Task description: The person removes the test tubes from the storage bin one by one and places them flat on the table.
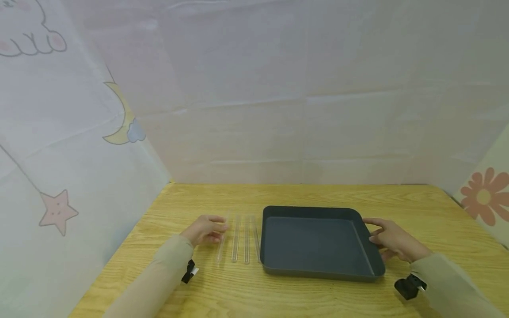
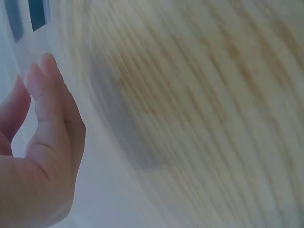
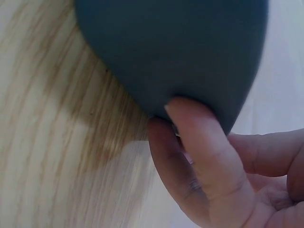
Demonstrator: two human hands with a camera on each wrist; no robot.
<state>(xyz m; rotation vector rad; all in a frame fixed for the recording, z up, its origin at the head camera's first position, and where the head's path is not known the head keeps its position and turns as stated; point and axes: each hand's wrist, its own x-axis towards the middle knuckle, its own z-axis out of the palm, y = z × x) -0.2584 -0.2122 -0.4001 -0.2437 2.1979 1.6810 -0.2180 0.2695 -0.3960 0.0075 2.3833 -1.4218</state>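
Note:
My left hand [image 1: 207,229] has its fingertips at the leftmost clear tube [image 1: 221,251] and appears to pinch it. In the left wrist view, the thumb and fingers [image 2: 52,109] bend toward each other; the tube is hard to make out there. Three more clear tubes [image 1: 246,247] lie to its right, beside a dark grey rectangular tray [image 1: 318,247]. My right hand [image 1: 393,240] holds the tray's right side. Its bent fingers [image 3: 209,152] touch the outer wall in the right wrist view, and one digit goes out of sight behind the edge.
Everything stands on a wood-grain table [image 1: 238,291]. A pale sheet [image 1: 278,110] hangs behind it, and a printed sheet [image 1: 59,154] hangs on the left. Dark wrist devices [image 1: 409,286] are worn at both sleeves.

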